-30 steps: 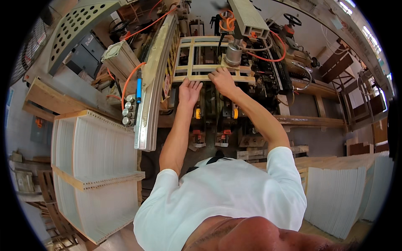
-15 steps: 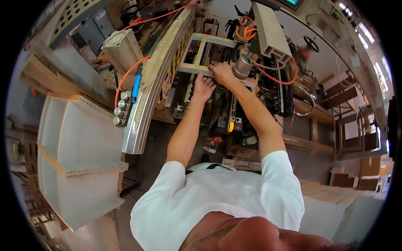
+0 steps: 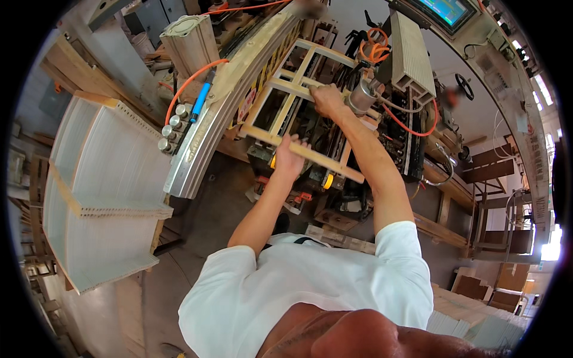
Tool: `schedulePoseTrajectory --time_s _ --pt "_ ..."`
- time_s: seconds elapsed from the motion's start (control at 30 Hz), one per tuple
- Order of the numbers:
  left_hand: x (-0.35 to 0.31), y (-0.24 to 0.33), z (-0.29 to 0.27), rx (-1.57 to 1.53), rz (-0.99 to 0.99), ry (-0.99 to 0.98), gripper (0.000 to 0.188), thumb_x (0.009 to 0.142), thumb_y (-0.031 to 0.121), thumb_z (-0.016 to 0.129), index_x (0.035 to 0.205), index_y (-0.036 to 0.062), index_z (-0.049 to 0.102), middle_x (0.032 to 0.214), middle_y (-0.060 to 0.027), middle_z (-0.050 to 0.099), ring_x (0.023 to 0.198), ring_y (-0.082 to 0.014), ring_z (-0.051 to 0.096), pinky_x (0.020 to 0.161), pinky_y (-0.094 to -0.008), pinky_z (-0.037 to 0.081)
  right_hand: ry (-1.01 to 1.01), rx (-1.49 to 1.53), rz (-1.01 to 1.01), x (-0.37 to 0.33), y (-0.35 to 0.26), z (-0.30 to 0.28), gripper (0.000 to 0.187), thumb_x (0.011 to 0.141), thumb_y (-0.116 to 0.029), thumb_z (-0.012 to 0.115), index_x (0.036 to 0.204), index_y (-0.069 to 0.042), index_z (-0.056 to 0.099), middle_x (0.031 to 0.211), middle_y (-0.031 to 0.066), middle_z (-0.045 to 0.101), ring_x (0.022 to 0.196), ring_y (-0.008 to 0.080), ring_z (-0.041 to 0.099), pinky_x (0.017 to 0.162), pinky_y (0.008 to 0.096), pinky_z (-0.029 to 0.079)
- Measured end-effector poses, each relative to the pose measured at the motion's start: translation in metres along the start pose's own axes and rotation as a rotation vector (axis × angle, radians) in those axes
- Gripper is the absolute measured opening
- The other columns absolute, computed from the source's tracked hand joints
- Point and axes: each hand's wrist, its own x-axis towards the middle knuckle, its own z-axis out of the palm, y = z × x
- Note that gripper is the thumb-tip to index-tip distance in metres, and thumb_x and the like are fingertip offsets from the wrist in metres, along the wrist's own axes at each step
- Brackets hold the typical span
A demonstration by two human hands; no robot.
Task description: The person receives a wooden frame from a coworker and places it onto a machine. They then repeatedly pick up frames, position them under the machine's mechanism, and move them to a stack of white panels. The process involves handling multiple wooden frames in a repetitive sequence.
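Observation:
A pale wooden frame [image 3: 328, 161] with several crossbars lies over the machine bed in front of me, its near rail slanting down to the right. My left hand [image 3: 288, 156] grips that near rail left of its middle, the thumb on top and the fingers partly hidden. Farther in, my right hand [image 3: 327, 101] is closed over a crossbar, close to a silver cylinder [image 3: 362, 97] on the machine. Its fingertips are partly hidden from view.
A long metal beam [image 3: 218, 128] with a blue tube [image 3: 200, 102] runs along the left. Stacked white panels [image 3: 104, 185] stand beyond it. At the right are a box-shaped metal profile [image 3: 413, 56] and a red hose [image 3: 412, 122]. A lit screen [image 3: 444, 12] hangs at the top.
The wooden frame has come toward me, showing more of its crossbars. My left hand has moved nearer with its rail and closed on it. The camera view has shifted somewhat.

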Motion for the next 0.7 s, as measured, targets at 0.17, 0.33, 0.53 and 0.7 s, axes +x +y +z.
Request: schedulePoseTrajectory --time_s 0.17,0.33,0.53,0.7 --pt "-0.149 0.018 -0.025 0.091 -0.141 -0.106 0.033 0.097 0.035 0.052 0.108 0.0036 0.054 0.097 -0.0073 0.053 0.105 -0.0282 0.052 0.103 -0.0414 0.039 -0.048 -0.013 0.036 0.006 -0.008 -0.003 0.028 0.076 -0.005 0.062 0.103 0.000 0.056 0.091 0.0185 0.067 0.087 0.0365 0.062 0.081 0.0458 0.041" --pt "-0.245 0.042 -0.081 0.037 -0.207 -0.105 0.032 0.098 0.029 0.050 0.117 0.0035 0.053 0.098 -0.0078 0.058 0.108 -0.0277 0.053 0.106 -0.0445 0.036 -0.081 0.002 0.106 0.012 -0.014 0.001 0.026 0.080 -0.007 0.060 0.105 -0.003 0.057 0.098 0.0172 0.066 0.093 0.0358 0.062 0.083 0.0478 0.042" --pt "-0.313 0.081 -0.133 0.045 -0.139 -0.126 0.033 0.096 0.029 0.055 0.115 0.0033 0.053 0.091 -0.0042 0.057 0.103 -0.0246 0.054 0.108 -0.0446 0.032 -0.123 0.082 0.208 0.020 -0.026 0.003 0.027 0.081 -0.002 0.056 0.108 -0.002 0.054 0.098 0.0211 0.064 0.090 0.0382 0.062 0.078 0.0487 0.046" --pt "-0.347 0.110 -0.190 0.102 -0.034 -0.022 0.031 0.098 0.030 0.050 0.113 0.0035 0.057 0.090 -0.0050 0.061 0.100 -0.0236 0.058 0.106 -0.0457 0.038 0.044 0.285 0.274 0.032 -0.009 0.034 0.037 0.080 -0.003 0.056 0.117 -0.005 0.056 0.101 0.0206 0.065 0.094 0.0400 0.061 0.076 0.0493 0.048"
